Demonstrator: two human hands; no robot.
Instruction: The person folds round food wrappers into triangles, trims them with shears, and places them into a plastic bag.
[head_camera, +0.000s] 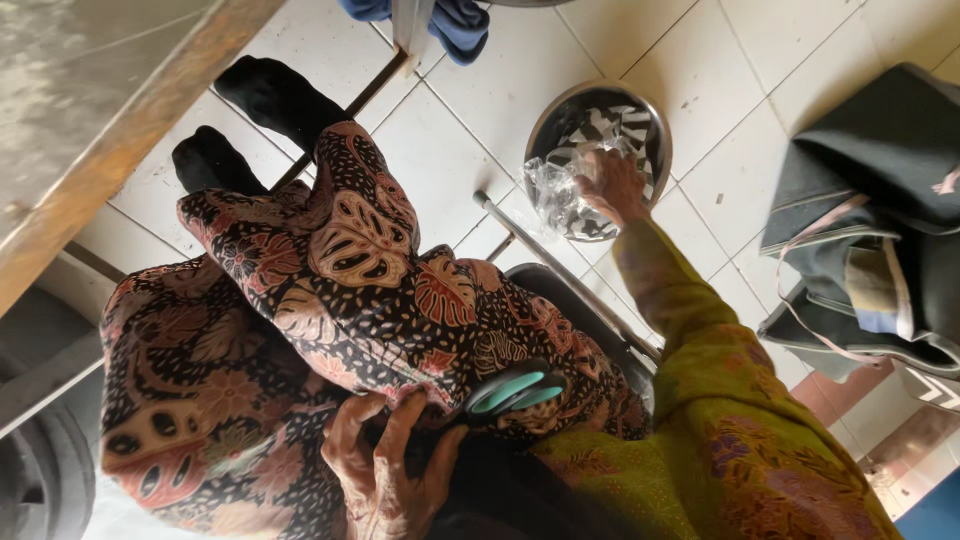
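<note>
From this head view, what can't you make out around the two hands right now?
- Metal bowl: its contents, hidden by crumpled clear plastic and the right hand.
- Scissors: blades out of sight; only teal handles show by the left hand.
- Dark bag: cut off by the right edge.

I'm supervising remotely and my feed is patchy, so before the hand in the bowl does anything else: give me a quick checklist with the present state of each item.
1. Right hand is at the metal bowl on the tiled floor: ok, it reaches inside.
2. Clear plastic bag under that hand: ok, fingers touch it; a firm grip, cannot tell.
3. Left hand rests in the lap: ok.
4. Scissors with teal handles lie on the patterned skirt beside the left hand: ok; blades open or closed, cannot tell.
5. Bowl stands level: ok.
6. What else the bowl holds: cannot tell.
</note>
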